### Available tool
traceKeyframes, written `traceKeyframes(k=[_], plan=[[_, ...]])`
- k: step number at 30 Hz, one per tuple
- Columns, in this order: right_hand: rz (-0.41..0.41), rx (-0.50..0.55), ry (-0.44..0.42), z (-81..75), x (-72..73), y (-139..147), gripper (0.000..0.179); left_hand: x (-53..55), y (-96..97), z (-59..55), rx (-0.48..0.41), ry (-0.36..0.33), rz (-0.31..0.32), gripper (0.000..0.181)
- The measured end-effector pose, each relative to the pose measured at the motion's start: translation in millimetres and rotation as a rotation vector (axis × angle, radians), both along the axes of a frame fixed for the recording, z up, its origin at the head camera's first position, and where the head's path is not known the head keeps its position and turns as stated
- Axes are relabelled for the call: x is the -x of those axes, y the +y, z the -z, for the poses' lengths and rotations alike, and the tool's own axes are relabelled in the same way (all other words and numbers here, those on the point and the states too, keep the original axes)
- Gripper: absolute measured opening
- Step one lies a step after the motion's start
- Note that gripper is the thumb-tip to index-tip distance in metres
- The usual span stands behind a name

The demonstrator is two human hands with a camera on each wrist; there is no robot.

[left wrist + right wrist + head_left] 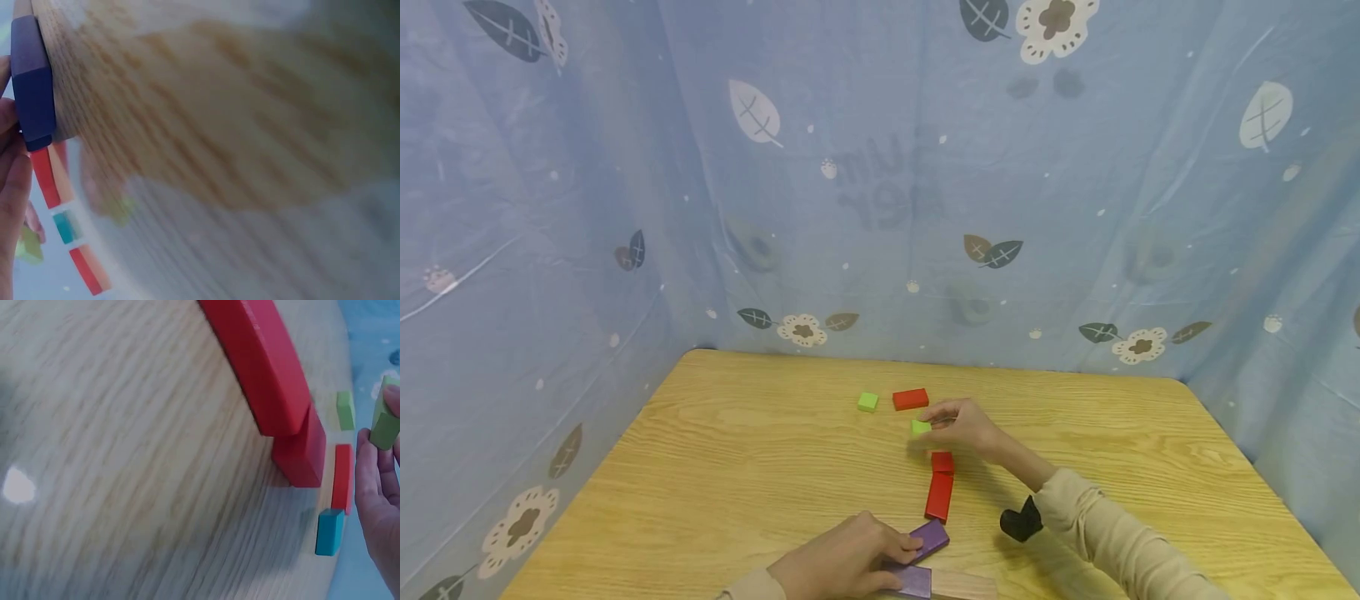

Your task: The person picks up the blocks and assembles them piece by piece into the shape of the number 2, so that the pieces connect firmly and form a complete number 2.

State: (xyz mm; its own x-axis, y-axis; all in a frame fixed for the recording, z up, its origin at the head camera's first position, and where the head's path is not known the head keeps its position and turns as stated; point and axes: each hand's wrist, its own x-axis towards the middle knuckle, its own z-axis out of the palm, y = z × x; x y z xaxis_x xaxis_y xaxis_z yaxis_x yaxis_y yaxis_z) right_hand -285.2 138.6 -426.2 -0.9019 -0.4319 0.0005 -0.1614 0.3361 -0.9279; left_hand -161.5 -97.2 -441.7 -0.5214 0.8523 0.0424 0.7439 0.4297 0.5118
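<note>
My right hand [964, 427] is raised at the middle of the table and pinches a light green block [385, 419] between thumb and fingers. Below it stand a small red block [942, 462] and a longer red block [938, 497], end to end. At the near edge my left hand [842, 554] holds a purple block [931, 540] at its end. The thumb lies at a second purple block [916, 582], which sits beside a plain wooden block [962, 586]. In the left wrist view, fingers [7, 115] press against the purple block's side.
Farther back lie another green block [868, 402] and a red block [911, 399]. A teal block [329, 532] next to that red one is hidden behind my right hand in the head view. A small black object [1021, 519] shows by the right sleeve. Patterned blue curtains [880, 250] surround the table.
</note>
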Motion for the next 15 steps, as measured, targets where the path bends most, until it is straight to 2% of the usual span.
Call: traceKeyframes(k=[6,11,15], plan=[[-0.137,-0.018,0.053,0.5,-1.6,-2.0,0.027,0.7,-0.6,0.3,-0.004,0.019,0.007,0.035],[-0.266,-0.001,0.042,3.8,6.6,3.3,0.028,0.5,-0.7,-0.9,-0.009,0.030,0.018,0.035],[-0.337,0.022,0.046,6.3,14.4,9.3,0.029,0.2,-0.4,-2.0,-0.002,0.012,0.014,0.034]])
